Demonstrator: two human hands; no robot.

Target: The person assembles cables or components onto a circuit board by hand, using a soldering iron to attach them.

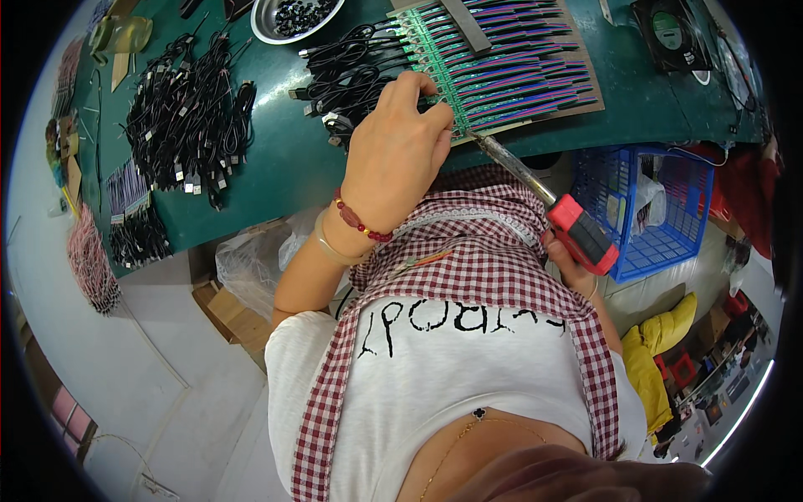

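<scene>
My right hand [566, 261] is wrapped round the red and black handle of a soldering iron [519, 171]. The iron's tip meets the near end of a row of small green circuit boards [435, 63]. Just left of that tip, my left hand [397, 146] is closed in a pinch over the boards' edge; what its fingers hold is hidden beneath them. Strips of coloured wires [535, 79] run rightward from the boards over a brown board [591, 63]. Black USB cables [355, 75] lead off to the left. A grey metal bar [466, 27] lies across the wires.
A large heap of black USB cables [188, 117] covers the left of the green table [280, 159]. At the back stands a metal bowl [294, 18] of small black parts. A black fan-like device [669, 35] sits at the far right. Below the edge is a blue plastic crate [661, 247].
</scene>
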